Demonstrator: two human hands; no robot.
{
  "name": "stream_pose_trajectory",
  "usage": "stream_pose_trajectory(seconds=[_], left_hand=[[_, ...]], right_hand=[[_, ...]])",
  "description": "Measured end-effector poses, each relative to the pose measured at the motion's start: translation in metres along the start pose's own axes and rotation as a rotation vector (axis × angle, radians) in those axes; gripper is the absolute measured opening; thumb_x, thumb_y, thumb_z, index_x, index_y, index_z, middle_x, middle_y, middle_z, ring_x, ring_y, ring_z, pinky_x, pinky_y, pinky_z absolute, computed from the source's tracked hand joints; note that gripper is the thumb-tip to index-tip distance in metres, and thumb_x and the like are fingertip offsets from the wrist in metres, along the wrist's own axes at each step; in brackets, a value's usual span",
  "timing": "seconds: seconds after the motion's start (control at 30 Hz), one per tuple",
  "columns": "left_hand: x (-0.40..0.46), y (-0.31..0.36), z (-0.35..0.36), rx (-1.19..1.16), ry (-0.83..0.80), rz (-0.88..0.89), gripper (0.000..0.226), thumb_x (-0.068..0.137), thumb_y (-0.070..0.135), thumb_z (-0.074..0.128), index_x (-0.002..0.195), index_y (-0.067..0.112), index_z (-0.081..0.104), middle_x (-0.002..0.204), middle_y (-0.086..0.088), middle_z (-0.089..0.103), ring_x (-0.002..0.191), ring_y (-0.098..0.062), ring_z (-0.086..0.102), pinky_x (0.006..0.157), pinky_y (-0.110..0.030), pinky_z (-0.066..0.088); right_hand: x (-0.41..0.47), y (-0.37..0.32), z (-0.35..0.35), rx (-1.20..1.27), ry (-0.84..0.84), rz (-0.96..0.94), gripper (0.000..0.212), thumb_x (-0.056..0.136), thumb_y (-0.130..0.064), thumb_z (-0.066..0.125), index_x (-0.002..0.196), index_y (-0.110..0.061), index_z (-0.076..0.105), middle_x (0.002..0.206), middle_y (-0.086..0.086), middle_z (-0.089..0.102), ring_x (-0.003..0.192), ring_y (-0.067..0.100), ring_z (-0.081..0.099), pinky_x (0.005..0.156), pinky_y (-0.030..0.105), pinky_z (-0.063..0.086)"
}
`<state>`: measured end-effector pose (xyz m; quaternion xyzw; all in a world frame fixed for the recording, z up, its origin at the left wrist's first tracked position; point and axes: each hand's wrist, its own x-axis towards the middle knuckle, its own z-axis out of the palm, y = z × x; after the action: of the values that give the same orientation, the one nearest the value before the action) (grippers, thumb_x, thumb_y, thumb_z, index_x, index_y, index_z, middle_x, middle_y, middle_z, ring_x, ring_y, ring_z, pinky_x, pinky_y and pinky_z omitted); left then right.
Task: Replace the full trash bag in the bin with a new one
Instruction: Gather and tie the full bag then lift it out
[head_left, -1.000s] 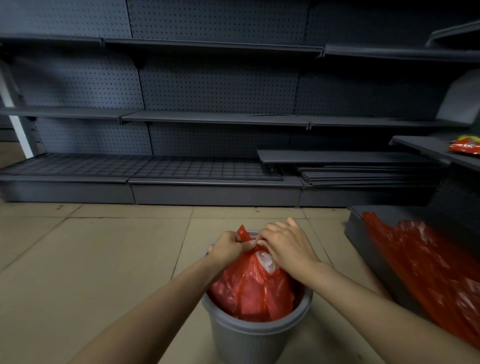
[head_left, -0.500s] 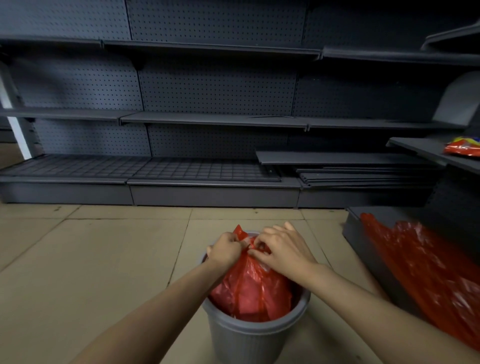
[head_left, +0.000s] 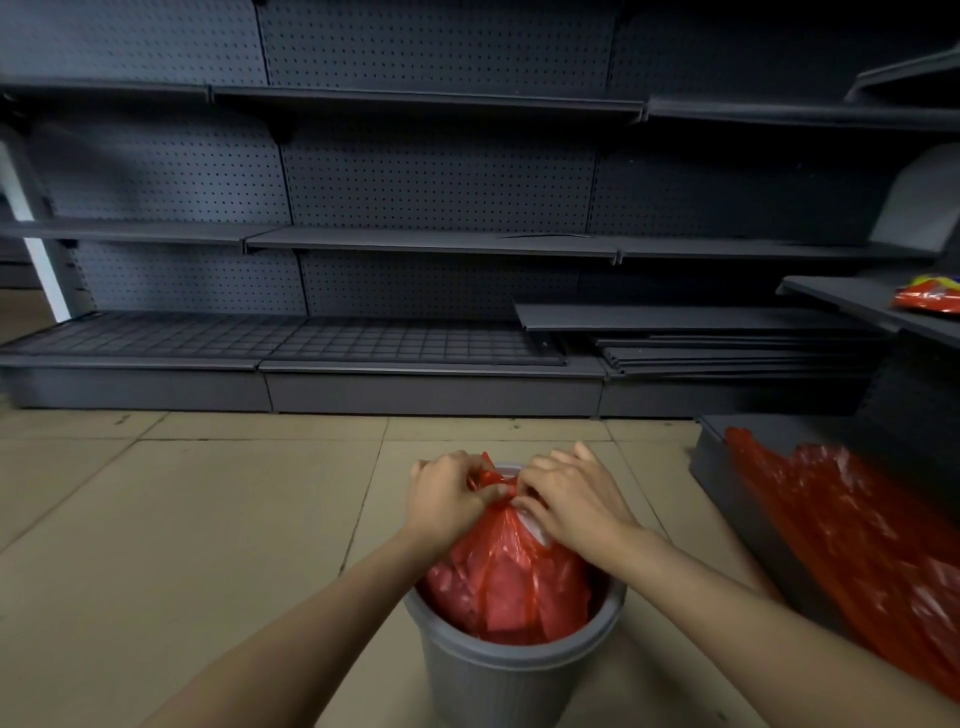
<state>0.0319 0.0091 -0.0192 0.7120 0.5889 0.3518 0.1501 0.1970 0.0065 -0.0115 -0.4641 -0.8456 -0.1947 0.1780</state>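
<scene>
**A:** Down at 6 o'clock, the full red bag (head_left: 511, 587) sits in the grey bin (head_left: 498, 675), right? Soft, slippery film?

**B:** Yep. Your left hand (head_left: 447, 499) and right hand (head_left: 571, 499) both pinch its gathered neck (head_left: 493, 480), so lift there. Spare red bag (head_left: 857, 545) is at 3 o'clock.

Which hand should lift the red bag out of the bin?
Probably the left hand: it grips the gathered neck of the red bag in the grey bin. The right hand only pinches it with fingertips.
</scene>
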Motion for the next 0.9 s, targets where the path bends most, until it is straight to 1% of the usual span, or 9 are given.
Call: stream_pose_trajectory(seconds=[0.13, 0.23, 0.4, 0.5, 0.67, 0.7, 0.77, 0.83, 0.9], left_hand=[[-0.001, -0.005, -0.005, 0.192, -0.018, 0.111, 0.017, 0.084, 0.038, 0.060, 0.092, 0.024, 0.067, 0.093, 0.005, 0.068, 0.094, -0.017, 0.059, 0.093, -0.036, 0.034], [-0.005, -0.011, -0.007, 0.291, -0.039, 0.125, 0.017, 0.087, 0.036, 0.055, 0.095, 0.023, 0.062, 0.098, 0.004, 0.066, 0.098, -0.018, 0.057, 0.092, -0.034, 0.032], [-0.010, -0.019, -0.013, 0.432, -0.098, 0.137, 0.013, 0.087, 0.032, 0.053, 0.093, 0.022, 0.057, 0.099, 0.002, 0.064, 0.099, -0.020, 0.055, 0.090, -0.034, 0.032], [-0.012, -0.020, -0.014, 0.486, -0.118, 0.150, 0.017, 0.088, 0.033, 0.051, 0.098, 0.022, 0.058, 0.102, 0.002, 0.062, 0.101, -0.019, 0.055, 0.092, -0.033, 0.031], [-0.014, -0.020, -0.012, 0.375, -0.154, 0.168, 0.037, 0.084, 0.046, 0.054, 0.117, 0.027, 0.054, 0.111, 0.004, 0.059, 0.108, -0.016, 0.053, 0.097, -0.032, 0.033], [-0.014, -0.018, -0.010, 0.354, -0.177, 0.169, 0.046, 0.081, 0.050, 0.056, 0.121, 0.028, 0.051, 0.114, 0.004, 0.059, 0.110, -0.016, 0.052, 0.098, -0.033, 0.033], [-0.014, -0.012, -0.002, 0.367, -0.215, 0.189, 0.055, 0.077, 0.054, 0.059, 0.124, 0.029, 0.047, 0.120, 0.005, 0.057, 0.115, -0.016, 0.050, 0.099, -0.033, 0.032], [-0.014, -0.005, 0.010, 0.420, -0.236, 0.234, 0.048, 0.078, 0.049, 0.059, 0.120, 0.028, 0.050, 0.124, 0.004, 0.057, 0.119, -0.017, 0.050, 0.098, -0.033, 0.031], [-0.013, -0.003, 0.019, 0.428, -0.232, 0.257, 0.039, 0.080, 0.043, 0.057, 0.113, 0.023, 0.053, 0.121, 0.001, 0.061, 0.116, -0.020, 0.053, 0.097, -0.034, 0.035]], right_hand=[[-0.003, 0.008, -0.003, 0.001, -0.030, -0.069, 0.017, 0.078, -0.038, 0.066, 0.072, -0.025, 0.056, 0.073, -0.008, 0.062, 0.070, 0.016, 0.058, 0.071, 0.030, 0.036], [-0.007, 0.010, -0.004, -0.031, -0.080, -0.104, 0.021, 0.072, -0.039, 0.071, 0.069, -0.026, 0.054, 0.070, -0.010, 0.061, 0.065, 0.013, 0.058, 0.065, 0.029, 0.042], [-0.016, 0.010, -0.001, 0.002, -0.129, -0.154, 0.017, 0.077, -0.036, 0.066, 0.071, -0.025, 0.053, 0.075, -0.008, 0.062, 0.072, 0.014, 0.059, 0.069, 0.029, 0.038], [-0.018, 0.010, 0.000, -0.031, -0.115, -0.170, 0.021, 0.071, -0.039, 0.072, 0.068, -0.028, 0.054, 0.069, -0.012, 0.061, 0.067, 0.010, 0.059, 0.066, 0.025, 0.039], [-0.022, 0.018, 0.002, -0.042, -0.097, -0.151, 0.018, 0.075, -0.046, 0.067, 0.073, -0.030, 0.059, 0.072, -0.013, 0.063, 0.067, 0.008, 0.059, 0.065, 0.025, 0.042], [-0.023, 0.018, 0.002, -0.043, -0.091, -0.145, 0.018, 0.075, -0.047, 0.066, 0.074, -0.030, 0.059, 0.073, -0.014, 0.064, 0.067, 0.008, 0.060, 0.067, 0.025, 0.040], [-0.022, 0.017, 0.003, -0.034, -0.077, -0.142, 0.018, 0.075, -0.046, 0.067, 0.074, -0.030, 0.058, 0.073, -0.013, 0.063, 0.068, 0.008, 0.060, 0.070, 0.025, 0.029], [-0.020, 0.015, 0.005, -0.032, -0.075, -0.140, 0.018, 0.075, -0.045, 0.066, 0.075, -0.029, 0.058, 0.074, -0.012, 0.063, 0.068, 0.010, 0.059, 0.067, 0.027, 0.022], [-0.019, 0.016, 0.010, -0.027, -0.093, -0.137, 0.019, 0.077, -0.047, 0.061, 0.075, -0.030, 0.056, 0.074, -0.012, 0.062, 0.069, 0.011, 0.059, 0.067, 0.028, 0.023]])
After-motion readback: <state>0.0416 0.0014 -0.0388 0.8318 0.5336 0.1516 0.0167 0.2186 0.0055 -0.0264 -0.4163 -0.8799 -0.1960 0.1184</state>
